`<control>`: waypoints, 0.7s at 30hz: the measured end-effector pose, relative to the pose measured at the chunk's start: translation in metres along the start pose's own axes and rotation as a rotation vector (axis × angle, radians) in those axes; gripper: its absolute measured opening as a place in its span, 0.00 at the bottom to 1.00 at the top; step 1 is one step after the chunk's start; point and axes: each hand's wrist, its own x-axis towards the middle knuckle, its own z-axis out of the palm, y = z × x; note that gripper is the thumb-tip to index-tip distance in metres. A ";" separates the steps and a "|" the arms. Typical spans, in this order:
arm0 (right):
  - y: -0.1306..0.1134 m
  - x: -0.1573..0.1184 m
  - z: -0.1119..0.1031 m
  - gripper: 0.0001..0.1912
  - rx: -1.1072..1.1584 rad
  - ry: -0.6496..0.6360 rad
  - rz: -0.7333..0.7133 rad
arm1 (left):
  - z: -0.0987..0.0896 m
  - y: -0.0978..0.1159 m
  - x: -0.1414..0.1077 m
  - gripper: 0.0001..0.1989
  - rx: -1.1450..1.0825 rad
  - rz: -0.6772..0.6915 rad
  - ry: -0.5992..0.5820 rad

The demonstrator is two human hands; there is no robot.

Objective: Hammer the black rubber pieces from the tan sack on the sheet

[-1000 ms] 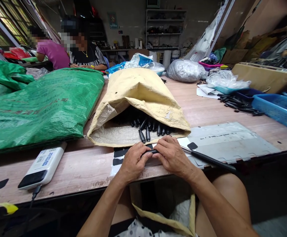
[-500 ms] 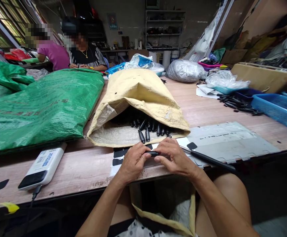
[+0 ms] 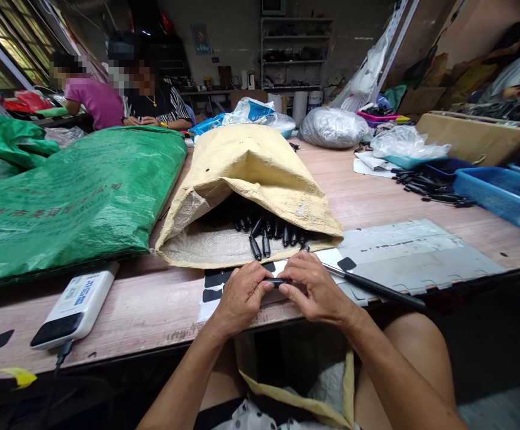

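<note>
1. Head view: green sack (image 3: 80,191) at far left, white power bank (image 3: 78,304) just in front.
2. Left hand (image 3: 244,292) pinches a black cylinder (image 3: 275,280) before the open yellow sack (image 3: 251,149).
3. Right hand (image 3: 317,286) touches the cylinder's other end; whether it grips, I cannot tell.
4. Black-handled tool (image 3: 382,291) lies beside the right hand.

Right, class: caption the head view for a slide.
Left hand pinches a slim black part, right hand at its end, in front of an open yellow sack holding black pieces.
</note>
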 end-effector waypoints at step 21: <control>-0.002 0.005 0.008 0.11 -0.107 -0.095 -0.078 | -0.008 0.001 0.001 0.22 -0.003 0.001 -0.140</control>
